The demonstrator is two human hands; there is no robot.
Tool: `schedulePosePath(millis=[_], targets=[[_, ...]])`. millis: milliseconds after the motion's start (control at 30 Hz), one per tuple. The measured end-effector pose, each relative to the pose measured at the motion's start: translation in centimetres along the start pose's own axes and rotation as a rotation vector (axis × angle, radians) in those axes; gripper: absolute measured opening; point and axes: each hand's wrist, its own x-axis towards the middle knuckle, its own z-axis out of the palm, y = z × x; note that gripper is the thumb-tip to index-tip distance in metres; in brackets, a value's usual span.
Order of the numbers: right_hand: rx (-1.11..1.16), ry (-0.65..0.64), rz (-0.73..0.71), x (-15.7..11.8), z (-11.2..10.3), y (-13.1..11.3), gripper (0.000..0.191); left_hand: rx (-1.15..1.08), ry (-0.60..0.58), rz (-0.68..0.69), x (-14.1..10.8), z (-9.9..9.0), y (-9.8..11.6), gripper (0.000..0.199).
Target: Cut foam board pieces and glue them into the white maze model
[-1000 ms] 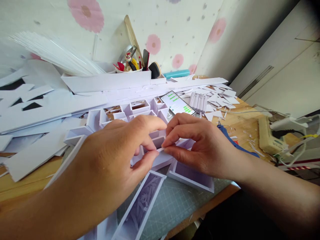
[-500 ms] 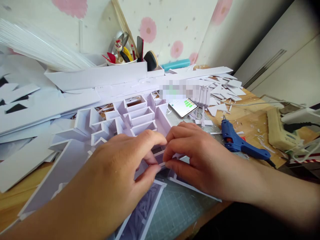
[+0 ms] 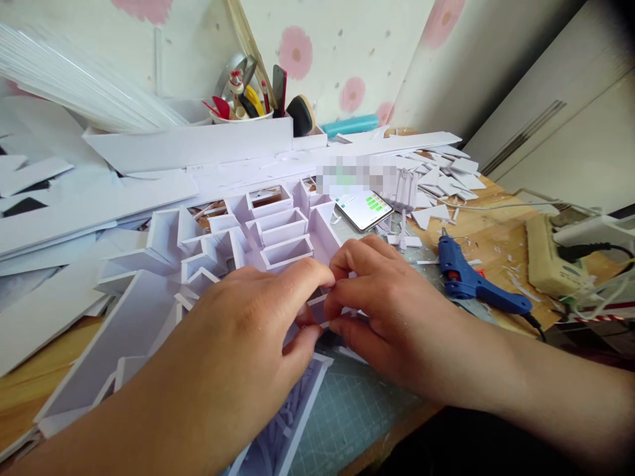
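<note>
White boxes [image 3: 286, 250] spread from lower left to centre. Mid-frame, the left hand [image 3: 248, 330] arches with thumb and forefinger well apart; its other fingertips are partly hidden, so whether it grips cannot be told. Just below centre, between the hands, is a white piece [image 3: 317, 308]. To its right, the right hand [image 3: 384, 297], thumb and fingers close together, appears to pinch its edge. Both hands now sit lower in frame than a second ago, suggesting the same close handling continues. At right, the glue gun [image 3: 459, 274], mostly hidden then, shows fully on the table [image 3: 496, 228].
</note>
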Motion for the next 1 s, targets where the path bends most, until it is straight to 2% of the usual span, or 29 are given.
schedulePosePath(millis=[100,300,433,633,733,833,900,1000], targets=[[0.001,-0.001,0.002,0.1,0.1,-0.1,0.017,-0.009,-0.049,-0.021,0.0,-0.1,0.0,0.021],[0.008,-0.013,-0.005,0.2,0.0,0.0,0.020,-0.090,-0.153,-0.088,0.1,-0.6,-0.2,0.028],[-0.009,-0.014,-0.012,0.3,0.1,0.1,0.020,-0.198,-0.156,-0.057,0.3,-0.8,-0.3,0.035],[-0.025,-0.013,0.019,0.3,0.3,-0.3,0.018,-0.205,-0.165,-0.084,0.3,-0.9,-0.3,0.039],[0.076,-0.007,0.022,-0.1,-0.5,0.2,0.012,-0.175,-0.150,-0.099,0.2,-0.8,-0.3,0.035],[0.245,0.121,-0.031,-1.0,-2.0,1.4,0.013,-0.180,-0.159,-0.095,0.1,-0.6,-0.4,0.035],[0.226,0.196,-0.048,-1.7,-2.8,2.1,0.015,-0.193,-0.169,-0.086,0.1,-0.6,-0.4,0.035],[0.058,0.154,-0.035,-2.6,-3.0,2.5,0.016,-0.176,-0.175,-0.055,0.2,-0.5,-0.4,0.028]])
